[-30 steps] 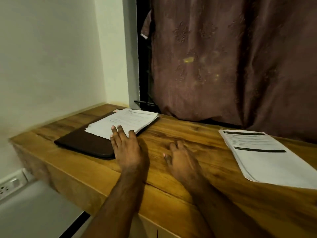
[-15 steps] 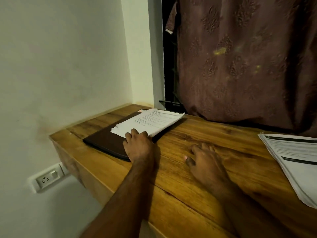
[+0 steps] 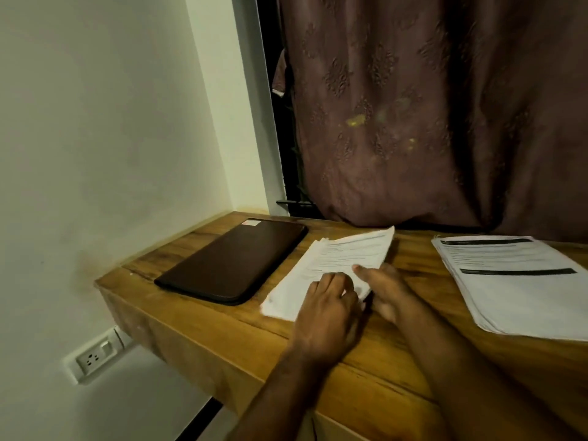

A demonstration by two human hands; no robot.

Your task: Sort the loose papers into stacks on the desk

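Note:
A loose bundle of white printed papers lies on the wooden desk, just right of a dark brown folder. My left hand rests on the bundle's near end with its fingers curled over the sheets. My right hand holds the bundle's right edge, thumb on top and fingers beneath. A second, neater stack of printed papers with black header bars lies on the desk at the right.
A brown patterned curtain hangs behind the desk. A pale wall closes the left side, with a white power socket below the desk edge. Bare wood runs between the two paper piles.
The paper bundle has come off the brown folder and now lies to its right on the desk. Both hands have moved onto it; the right hand earlier lay flat on bare wood.

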